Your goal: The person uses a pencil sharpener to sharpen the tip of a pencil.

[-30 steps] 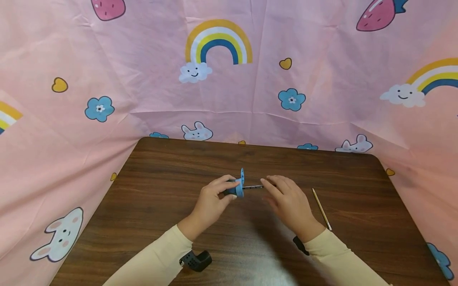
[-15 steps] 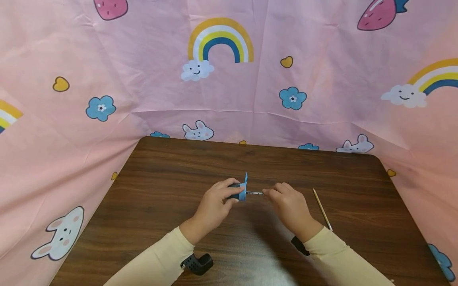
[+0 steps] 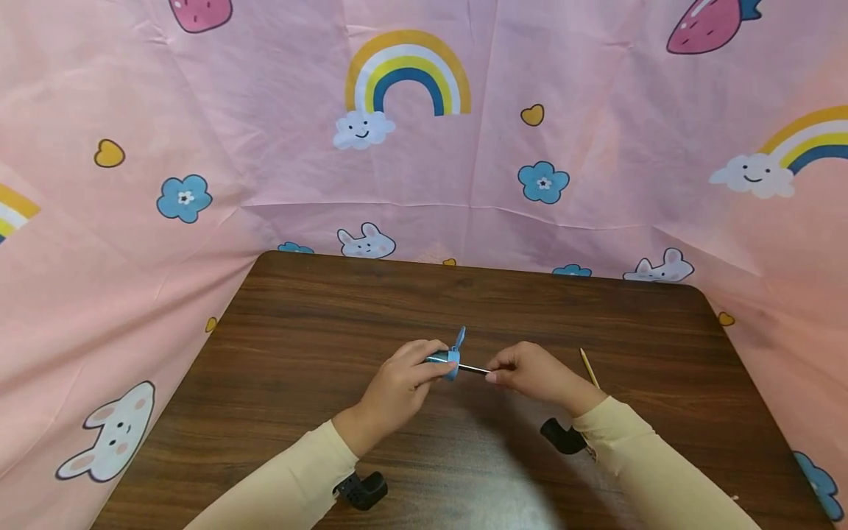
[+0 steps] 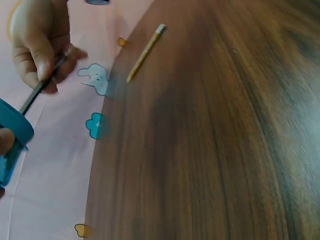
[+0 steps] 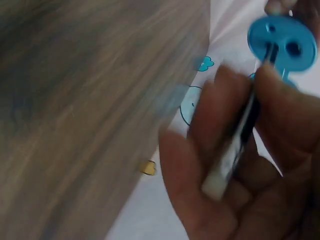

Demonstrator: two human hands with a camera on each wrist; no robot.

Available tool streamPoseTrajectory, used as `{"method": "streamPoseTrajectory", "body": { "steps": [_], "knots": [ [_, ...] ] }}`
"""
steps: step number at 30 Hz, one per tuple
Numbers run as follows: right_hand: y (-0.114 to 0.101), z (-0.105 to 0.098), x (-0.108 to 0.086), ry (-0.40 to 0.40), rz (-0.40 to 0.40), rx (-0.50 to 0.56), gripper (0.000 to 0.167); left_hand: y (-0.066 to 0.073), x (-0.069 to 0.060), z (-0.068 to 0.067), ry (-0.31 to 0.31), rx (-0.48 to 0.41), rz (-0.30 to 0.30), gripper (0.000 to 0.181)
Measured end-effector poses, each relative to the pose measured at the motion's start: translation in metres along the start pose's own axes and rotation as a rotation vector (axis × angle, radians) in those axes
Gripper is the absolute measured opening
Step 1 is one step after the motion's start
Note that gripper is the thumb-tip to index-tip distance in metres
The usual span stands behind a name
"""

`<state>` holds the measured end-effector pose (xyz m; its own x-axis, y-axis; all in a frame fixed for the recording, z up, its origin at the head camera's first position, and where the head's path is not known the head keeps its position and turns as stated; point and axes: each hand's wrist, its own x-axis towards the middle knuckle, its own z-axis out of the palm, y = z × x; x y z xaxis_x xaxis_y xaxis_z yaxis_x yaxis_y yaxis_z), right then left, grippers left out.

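My left hand (image 3: 397, 380) grips a small blue sharpener (image 3: 453, 363) above the table, its blue lid flipped up. A dark pencil (image 3: 474, 369) has one end in a hole of the sharpener, and my right hand (image 3: 532, 373) pinches its other end between thumb and fingers. In the right wrist view the pencil (image 5: 248, 118) shows a pale end near the palm, and the blue face (image 5: 295, 42) has two holes. The left wrist view shows part of the sharpener (image 4: 15, 125) at the left edge.
A yellow pencil (image 3: 589, 367) lies on the brown wooden table (image 3: 318, 309), partly hidden behind my right wrist. A pink patterned cloth (image 3: 278, 110) hangs around the table's back and sides. Black wrist devices (image 3: 361, 490) sit under both sleeves.
The sharpener has dropped slightly and tilted, its lid leaning right. My right hand has gone from loosely spread fingers to pinching the pencil's end, and its wrist has turned, covering part of the yellow pencil.
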<state>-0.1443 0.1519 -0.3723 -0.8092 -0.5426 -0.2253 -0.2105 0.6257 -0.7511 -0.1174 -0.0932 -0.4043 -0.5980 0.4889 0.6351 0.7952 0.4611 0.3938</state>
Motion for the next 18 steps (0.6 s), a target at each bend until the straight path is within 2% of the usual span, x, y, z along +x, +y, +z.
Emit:
{"method": "streamPoseTrajectory", "body": {
  "steps": [2,5,8,13,18],
  "knots": [
    [-0.005,0.006,-0.001,0.121,-0.041,-0.186,0.020,0.001,0.002,-0.002,-0.021,-0.020,-0.091,0.036],
    [-0.008,0.016,-0.003,0.337,-0.145,-0.449,0.035,0.003,0.005,-0.004,-0.041,-0.067,-0.226,0.037],
    [-0.003,0.022,-0.004,0.524,-0.290,-0.622,0.052,0.004,0.008,-0.004,-0.028,-0.119,-0.323,0.037],
    [0.007,0.027,-0.004,0.699,-0.469,-0.719,0.054,0.007,0.011,-0.006,0.005,-0.206,-0.447,0.038],
    [0.014,0.032,-0.005,0.820,-0.560,-0.755,0.035,0.012,0.015,-0.006,0.024,-0.293,-0.546,0.039]
  ]
}}
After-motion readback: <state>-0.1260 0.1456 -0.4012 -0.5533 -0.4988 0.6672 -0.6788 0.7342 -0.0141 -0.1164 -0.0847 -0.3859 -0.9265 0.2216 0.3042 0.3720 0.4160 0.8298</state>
